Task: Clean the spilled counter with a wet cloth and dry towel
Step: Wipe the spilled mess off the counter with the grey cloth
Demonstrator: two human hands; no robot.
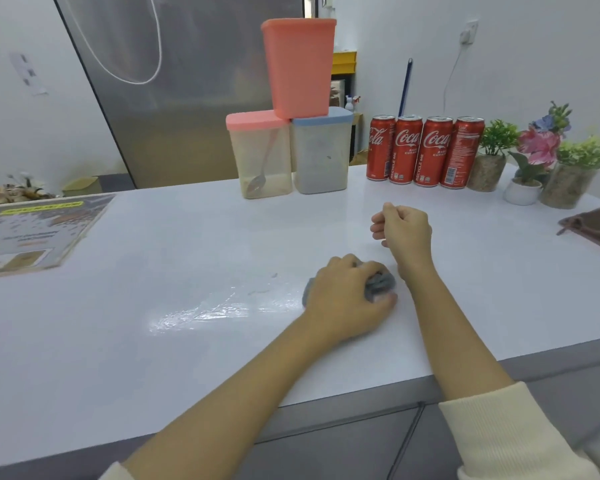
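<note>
Wiping is half done, we judge — our left hand (347,301) grips the bunched wet cloth (382,283), wet streaks (219,311) shine beside it; right hand (403,229) curled, empty; dry towel (598,227) untouched.

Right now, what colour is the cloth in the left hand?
The cloth is grey; head view.

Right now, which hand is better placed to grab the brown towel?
Right. The right hand holds nothing and is nearer the brown towel at the right edge of the counter; the left hand grips the grey cloth.
</note>
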